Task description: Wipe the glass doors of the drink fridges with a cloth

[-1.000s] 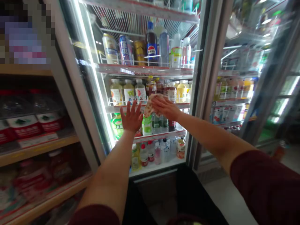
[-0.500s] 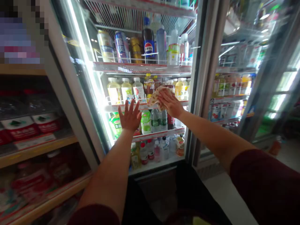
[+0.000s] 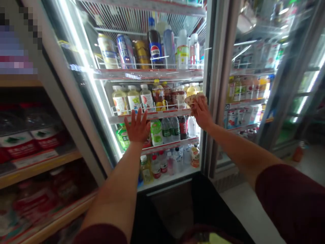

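In our right hand we hold a patterned cloth (bunched, perhaps, though blur softens its folds); farther left, our left hand is splayed, palm forward, before shelved drink bottles.

Left fingers spread; right fingers hold cloth; bottles behind.

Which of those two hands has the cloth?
The right hand: the cloth is under its fingers, while the left hand, fingers spread, shows none.
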A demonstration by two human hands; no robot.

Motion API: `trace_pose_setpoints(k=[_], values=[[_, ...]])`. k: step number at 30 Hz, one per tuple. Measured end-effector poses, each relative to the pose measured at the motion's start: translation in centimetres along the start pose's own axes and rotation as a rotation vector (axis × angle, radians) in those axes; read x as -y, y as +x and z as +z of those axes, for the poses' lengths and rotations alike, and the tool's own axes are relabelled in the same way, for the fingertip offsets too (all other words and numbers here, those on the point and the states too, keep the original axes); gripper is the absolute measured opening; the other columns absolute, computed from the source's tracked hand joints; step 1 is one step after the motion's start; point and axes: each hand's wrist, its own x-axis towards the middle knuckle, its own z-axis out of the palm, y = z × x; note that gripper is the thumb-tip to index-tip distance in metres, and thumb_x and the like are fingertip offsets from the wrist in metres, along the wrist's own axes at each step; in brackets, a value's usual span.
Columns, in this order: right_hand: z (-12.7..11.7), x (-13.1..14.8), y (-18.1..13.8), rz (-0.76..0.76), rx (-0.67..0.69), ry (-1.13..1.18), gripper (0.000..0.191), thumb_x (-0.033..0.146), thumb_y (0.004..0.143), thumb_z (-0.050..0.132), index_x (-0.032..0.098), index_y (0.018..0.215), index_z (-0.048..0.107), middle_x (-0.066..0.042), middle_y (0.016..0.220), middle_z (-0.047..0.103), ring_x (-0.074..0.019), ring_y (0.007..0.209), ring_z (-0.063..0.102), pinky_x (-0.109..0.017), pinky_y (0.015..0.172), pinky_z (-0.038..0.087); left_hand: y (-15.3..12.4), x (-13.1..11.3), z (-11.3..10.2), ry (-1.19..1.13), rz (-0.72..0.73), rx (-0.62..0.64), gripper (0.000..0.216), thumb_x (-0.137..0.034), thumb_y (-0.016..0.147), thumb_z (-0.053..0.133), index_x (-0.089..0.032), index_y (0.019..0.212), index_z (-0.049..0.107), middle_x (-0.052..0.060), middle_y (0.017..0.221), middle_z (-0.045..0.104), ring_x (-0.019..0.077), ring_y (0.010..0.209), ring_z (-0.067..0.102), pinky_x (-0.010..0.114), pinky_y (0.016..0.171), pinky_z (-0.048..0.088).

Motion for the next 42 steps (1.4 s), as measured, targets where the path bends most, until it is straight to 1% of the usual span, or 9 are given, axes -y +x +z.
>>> trace_pose_setpoints(k=[4, 6, 11, 15, 21, 27, 35, 39, 42], values=[[0.7, 0.3, -5.0, -0.129, 0.130, 0.010, 0.061, 0.024, 0.113, 0.051, 0.020, 0.174, 0.051, -0.014, 0.184, 0.041, -0.0366, 0.175, 0.026, -0.068, 0.142, 0.030, 0.0, -0.1, 0.1, -0.005, 0.011, -0.025, 0.064, -0.053, 0.110, 0.054, -0.029, 0.169, 0.058, 0.013, 0.181, 0.046, 0.0366, 0.177, 0.022, 0.071, 0.143, -0.009], [0.6, 0.3, -5.8, -0.198, 0.181, 0.013, 0.057, 0.023, 0.113, 0.052, 0.022, 0.170, 0.057, -0.014, 0.181, 0.046, -0.0351, 0.175, 0.029, -0.068, 0.141, 0.032, 0.0, 0.0, 0.2, -0.006, 0.011, -0.028, 0.064, -0.053, 0.110, 0.054, -0.029, 0.169, 0.058, 0.013, 0.181, 0.047, 0.0364, 0.177, 0.024, 0.070, 0.143, -0.010], [-0.2, 1.1, -2.6, -0.228, 0.162, 0.049, 0.058, 0.022, 0.113, 0.051, 0.024, 0.171, 0.055, -0.012, 0.181, 0.046, -0.0322, 0.174, 0.030, -0.067, 0.142, 0.032, -0.1, 0.0, 0.2, -0.041, 0.004, -0.034, 0.065, -0.056, 0.111, 0.052, -0.028, 0.169, 0.057, 0.011, 0.182, 0.046, 0.0357, 0.178, 0.020, 0.069, 0.143, -0.011], [0.5, 4.3, -1.3, -0.221, 0.161, 0.099, 0.063, 0.021, 0.112, 0.051, 0.021, 0.175, 0.049, -0.015, 0.183, 0.042, -0.0346, 0.175, 0.027, -0.071, 0.141, 0.030, -0.1, 0.0, 0.1, -0.043, 0.006, -0.023, 0.065, -0.056, 0.110, 0.052, -0.029, 0.169, 0.057, 0.012, 0.182, 0.045, 0.0352, 0.178, 0.019, 0.070, 0.143, -0.011], [1.8, 9.3, 0.2, -0.323, 0.214, 0.134, 0.057, 0.022, 0.114, 0.051, 0.022, 0.171, 0.055, -0.013, 0.180, 0.047, -0.0314, 0.174, 0.031, -0.067, 0.141, 0.031, -0.1, 0.0, 0.2, -0.049, 0.003, -0.028, 0.063, -0.056, 0.111, 0.051, -0.031, 0.168, 0.059, 0.010, 0.181, 0.047, 0.0342, 0.178, 0.022, 0.068, 0.143, -0.011], [2.5, 13.8, 3.2, -0.243, 0.203, 0.118, 0.057, 0.022, 0.117, 0.045, 0.022, 0.173, 0.052, -0.010, 0.183, 0.042, -0.0290, 0.176, 0.027, -0.063, 0.145, 0.022, -0.1, -0.2, 0.0, -0.050, 0.015, -0.036, 0.065, -0.057, 0.110, 0.053, -0.028, 0.168, 0.059, 0.012, 0.182, 0.046, 0.0341, 0.178, 0.020, 0.068, 0.143, -0.011], [3.3, 18.1, 3.7, -0.236, 0.254, 0.132, 0.059, 0.021, 0.114, 0.051, 0.023, 0.173, 0.053, -0.008, 0.184, 0.040, -0.0268, 0.177, 0.024, -0.058, 0.147, 0.018, -0.1, -0.4, -0.8, -0.020, -0.046, 0.040, 0.065, -0.052, 0.108, 0.053, -0.027, 0.168, 0.058, 0.015, 0.184, 0.042, 0.0352, 0.179, 0.018, 0.068, 0.144, -0.004], [3.2, 19.3, 4.7, -0.247, 0.324, 0.184, 0.063, 0.017, 0.109, 0.058, 0.024, 0.171, 0.055, -0.005, 0.184, 0.040, -0.0253, 0.176, 0.025, -0.054, 0.147, 0.021, -1.6, -2.1, -0.8, -0.071, 0.083, -0.113, 0.064, -0.042, 0.113, 0.035, -0.021, 0.170, 0.054, 0.018, 0.177, 0.052, 0.0281, 0.176, 0.028, 0.059, 0.146, 0.016], [2.2, 20.0, 5.8, -0.312, 0.388, 0.221, 0.064, 0.020, 0.107, 0.065, 0.021, 0.170, 0.057, -0.006, 0.183, 0.043, -0.0254, 0.175, 0.029, -0.048, 0.146, 0.025, -2.2, -3.8, 0.3, -0.136, 0.255, -0.086, 0.068, -0.048, 0.115, 0.031, -0.019, 0.173, 0.050, 0.019, 0.173, 0.058, 0.0268, 0.175, 0.031, 0.054, 0.145, 0.023]])
